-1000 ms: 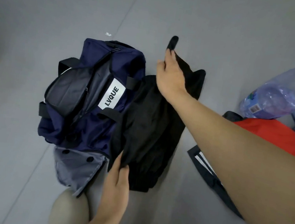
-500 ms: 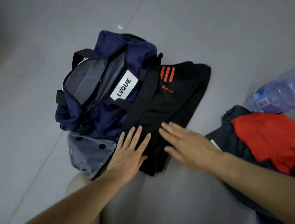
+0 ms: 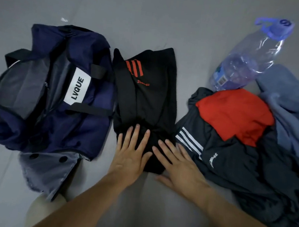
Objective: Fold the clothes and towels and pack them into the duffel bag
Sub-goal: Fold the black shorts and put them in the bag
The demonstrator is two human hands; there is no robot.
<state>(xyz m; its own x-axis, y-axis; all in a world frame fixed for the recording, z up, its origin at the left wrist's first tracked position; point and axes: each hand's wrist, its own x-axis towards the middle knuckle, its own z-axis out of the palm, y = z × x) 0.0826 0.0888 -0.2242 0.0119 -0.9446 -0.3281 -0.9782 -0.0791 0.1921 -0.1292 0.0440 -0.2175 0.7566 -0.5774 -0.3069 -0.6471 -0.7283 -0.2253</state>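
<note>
Left hand [image 3: 130, 158] flat, fingers straight and spread, pressing the near end of the folded black garment [image 3: 147, 94]. Right hand [image 3: 180, 165] likewise flat on the same end, just beside it. Neither grips anything. Garment lies on the grey floor [image 3: 175, 13], touching the navy duffel bag [image 3: 91, 129] at left. At right, a pile: dark striped garment [image 3: 232, 160], red garment [image 3: 234, 112] on top, blue-grey towel [image 3: 294, 111] behind. Plastic bottle [image 3: 248, 57] lies beyond.

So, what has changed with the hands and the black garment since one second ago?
One second ago the left hand pinched the near end of the black fabric garment with red stripes and the right hand held its far end. Both let go and now press flat on the near end. The navy fabric duffel bag and the clear plastic bottle stayed where they were.
</note>
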